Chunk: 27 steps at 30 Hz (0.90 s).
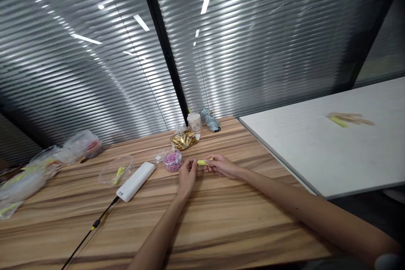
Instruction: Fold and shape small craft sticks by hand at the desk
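Centre of the frame, just below the middle: a yellow strip [201, 162], pinched at its ends by the left hand [187, 174] and right hand [220, 166]. I judge it light, pliable, easily creased; I would hold both ends gently.

Your one head cam is looking forward and down from over the near side of the wooden table [240, 223], sitting well back from your left hand [187, 177] and right hand [224, 166], and giving most of the top half to the blinds [253, 46].
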Motion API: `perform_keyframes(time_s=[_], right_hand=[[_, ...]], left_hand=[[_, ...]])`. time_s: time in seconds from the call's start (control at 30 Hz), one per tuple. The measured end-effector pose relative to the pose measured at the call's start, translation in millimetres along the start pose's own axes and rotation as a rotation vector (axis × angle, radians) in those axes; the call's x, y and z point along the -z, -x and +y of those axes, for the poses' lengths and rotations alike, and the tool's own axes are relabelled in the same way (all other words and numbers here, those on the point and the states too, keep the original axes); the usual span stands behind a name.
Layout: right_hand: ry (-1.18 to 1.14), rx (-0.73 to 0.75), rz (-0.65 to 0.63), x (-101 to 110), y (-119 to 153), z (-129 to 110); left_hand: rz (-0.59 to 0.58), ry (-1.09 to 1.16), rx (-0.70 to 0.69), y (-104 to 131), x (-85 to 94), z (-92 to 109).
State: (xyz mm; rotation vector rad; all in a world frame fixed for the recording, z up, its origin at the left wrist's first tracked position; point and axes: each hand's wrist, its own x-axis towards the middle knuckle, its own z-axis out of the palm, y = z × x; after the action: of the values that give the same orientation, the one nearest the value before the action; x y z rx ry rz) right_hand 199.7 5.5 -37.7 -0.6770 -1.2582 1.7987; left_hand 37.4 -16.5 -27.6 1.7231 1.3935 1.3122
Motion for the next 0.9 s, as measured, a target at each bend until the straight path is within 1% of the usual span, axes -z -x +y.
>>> perform_keyframes(time_s=[0.67,0.9], right_hand=[[0.034,0.036,-0.011,-0.3,0.3,0.2],[0.014,0.020,0.004,-3.4,1.9,-3.5]], left_hand=[[-0.008,-0.041,-0.033,1.8,0.1,2.3],[-0.017,-0.048,-0.031,2.2,0.5,2.0]])
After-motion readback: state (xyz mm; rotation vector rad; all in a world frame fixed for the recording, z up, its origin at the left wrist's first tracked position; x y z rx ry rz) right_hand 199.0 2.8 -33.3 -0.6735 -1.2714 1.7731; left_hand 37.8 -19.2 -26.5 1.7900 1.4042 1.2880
